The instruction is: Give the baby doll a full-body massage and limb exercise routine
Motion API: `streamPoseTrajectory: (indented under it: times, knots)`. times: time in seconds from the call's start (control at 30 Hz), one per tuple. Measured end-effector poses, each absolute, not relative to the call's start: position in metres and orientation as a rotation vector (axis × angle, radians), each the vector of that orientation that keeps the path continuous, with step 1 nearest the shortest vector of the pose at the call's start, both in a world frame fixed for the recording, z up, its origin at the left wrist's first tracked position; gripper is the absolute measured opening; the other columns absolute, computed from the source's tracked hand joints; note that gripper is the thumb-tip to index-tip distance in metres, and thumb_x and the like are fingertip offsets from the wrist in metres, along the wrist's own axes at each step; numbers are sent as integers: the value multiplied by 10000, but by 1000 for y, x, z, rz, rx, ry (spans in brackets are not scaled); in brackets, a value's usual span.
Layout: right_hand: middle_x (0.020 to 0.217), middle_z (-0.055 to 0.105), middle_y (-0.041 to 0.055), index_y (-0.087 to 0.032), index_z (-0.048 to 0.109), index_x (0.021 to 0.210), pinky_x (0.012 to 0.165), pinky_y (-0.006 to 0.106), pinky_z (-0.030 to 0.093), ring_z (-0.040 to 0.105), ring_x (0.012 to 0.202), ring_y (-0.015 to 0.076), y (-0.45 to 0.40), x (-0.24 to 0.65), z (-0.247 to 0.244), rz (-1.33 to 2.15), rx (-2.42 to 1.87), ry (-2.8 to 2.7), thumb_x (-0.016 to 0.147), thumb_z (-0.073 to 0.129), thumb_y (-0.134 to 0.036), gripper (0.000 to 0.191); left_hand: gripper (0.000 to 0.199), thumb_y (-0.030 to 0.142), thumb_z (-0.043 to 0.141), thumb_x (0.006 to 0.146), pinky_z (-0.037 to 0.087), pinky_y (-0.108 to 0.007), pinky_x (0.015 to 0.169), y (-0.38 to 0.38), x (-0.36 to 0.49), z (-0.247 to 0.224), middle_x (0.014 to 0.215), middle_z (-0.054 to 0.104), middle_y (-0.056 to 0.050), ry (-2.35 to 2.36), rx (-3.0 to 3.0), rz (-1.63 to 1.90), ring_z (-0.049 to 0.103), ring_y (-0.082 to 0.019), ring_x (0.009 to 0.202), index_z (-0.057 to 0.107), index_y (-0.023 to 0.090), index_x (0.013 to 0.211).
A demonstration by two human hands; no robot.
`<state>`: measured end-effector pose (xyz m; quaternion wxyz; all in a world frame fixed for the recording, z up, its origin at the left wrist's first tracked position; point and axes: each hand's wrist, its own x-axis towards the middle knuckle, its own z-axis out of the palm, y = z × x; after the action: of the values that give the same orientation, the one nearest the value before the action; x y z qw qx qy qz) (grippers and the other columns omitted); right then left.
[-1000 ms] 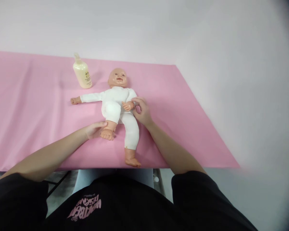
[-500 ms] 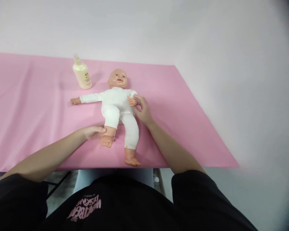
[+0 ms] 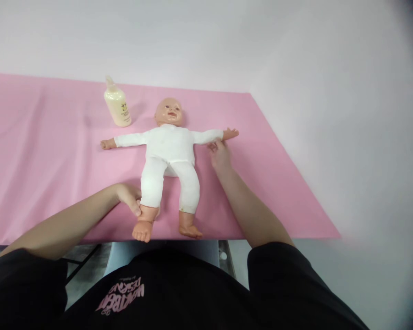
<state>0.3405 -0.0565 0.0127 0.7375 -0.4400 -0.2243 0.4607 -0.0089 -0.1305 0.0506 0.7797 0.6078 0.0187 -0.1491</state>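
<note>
The left hand (image 3: pixel 129 197) grips the baby doll (image 3: pixel 170 144) around one ankle by the worktop's (image 3: pixel 72 174) near edge. The right hand (image 3: pixel 222 156), loosely curled, meets an outstretched sleeve; whether it grips, I cannot tell.

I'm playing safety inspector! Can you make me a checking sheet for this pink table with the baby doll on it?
Surface: pink cloth, with creases on the left side.
Job's things: doll on its back, arms spread wide, feet by the near edge.
Clutter: just a pump bottle, near the doll's head, not touched.
Grippers: no robot ones, just bare hands. The left hand holds a lower leg; the right hand is at a sleeve, grip unclear.
Cables: nothing seen.
Surroundings: plain pale area past the cloth, thin dark bars below its near edge.
</note>
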Motion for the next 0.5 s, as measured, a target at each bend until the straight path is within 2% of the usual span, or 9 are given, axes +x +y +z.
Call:
streamPoseTrajectory:
  times: [0.03, 0.13, 0.27, 0.37, 0.5]
  knots:
    - [830, 705, -62, -249, 628, 994, 761, 204, 615, 671, 677, 72, -56, 341, 13, 1058, -976, -398, 949, 625, -198, 68, 572, 436, 931, 782, 606, -344, 998, -131, -8, 50, 1128, 785, -142, 5, 1311, -348, 760, -294, 1093, 728, 85, 1185]
    - [777, 696, -56, -229, 624, 918, 753, 207, 629, 667, 653, 76, -55, 341, 14, 1129, -984, -279, 950, 591, -123, 116, 513, 389, 885, 844, 607, -340, 1003, -132, -3, 52, 1167, 780, -147, -89, 1298, -398, 754, -282, 1115, 714, 104, 1234]
    - [790, 711, -55, -228, 635, 937, 742, 213, 632, 672, 659, 86, -55, 342, 15, 1179, -969, -308, 911, 638, -92, 138, 500, 416, 878, 851, 627, -342, 945, -139, -1, 58, 1096, 791, -122, -75, 1285, -432, 767, -270, 1036, 712, 120, 1218]
    - [792, 708, -59, -230, 624, 946, 721, 205, 618, 670, 659, 82, -55, 341, 16, 1189, -964, -307, 916, 647, -108, 127, 537, 511, 902, 800, 629, -360, 916, -147, -2, 62, 978, 786, -93, 85, 1298, -186, 757, -272, 980, 719, 134, 1137]
    - [862, 719, -69, -261, 611, 1021, 707, 197, 603, 671, 681, 74, -55, 341, 12, 1162, -964, -354, 934, 665, -192, 124, 576, 636, 806, 844, 592, -428, 992, -149, 0, 68, 905, 757, -86, 311, 1277, 224, 717, -294, 1023, 689, 145, 1122]
